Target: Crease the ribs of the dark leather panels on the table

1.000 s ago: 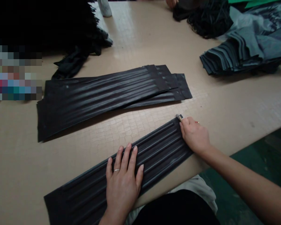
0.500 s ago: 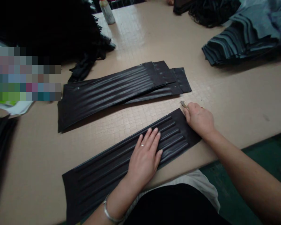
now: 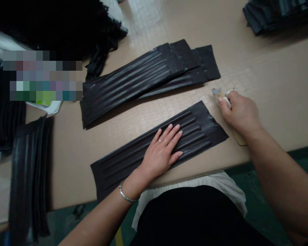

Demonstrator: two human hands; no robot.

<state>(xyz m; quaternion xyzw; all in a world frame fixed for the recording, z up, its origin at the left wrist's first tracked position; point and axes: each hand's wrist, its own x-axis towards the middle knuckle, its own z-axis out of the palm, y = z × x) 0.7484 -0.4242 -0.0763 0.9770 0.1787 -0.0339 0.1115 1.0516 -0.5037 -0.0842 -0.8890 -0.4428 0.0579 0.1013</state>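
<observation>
A black ribbed panel (image 3: 123, 160) lies slanted on the table near its front edge. My left hand (image 3: 161, 150) rests flat on the panel's ridges, fingers spread. Just off the panel's right end, my right hand (image 3: 242, 111) is closed around a tan-handled tool (image 3: 221, 93) with a flat grey tip; its exact kind is not clear. Something white shows between the fingers, and a tan piece sticks out below the hand. Behind the panel sits an overlapping pile of similar black ribbed panels (image 3: 133, 77).
More black panels (image 3: 28, 171) hang over the table's left edge. A large black heap (image 3: 53, 27) fills the back left, beside a pixelated patch. Stacked dark pieces (image 3: 284, 15) lie at the back right. The table's front edge (image 3: 195, 176) runs close to my body.
My right hand has drawn away from the panel's right end with the tool, showing more of it. The left hand stays on the panel. The view has shifted, bringing more of the left side in.
</observation>
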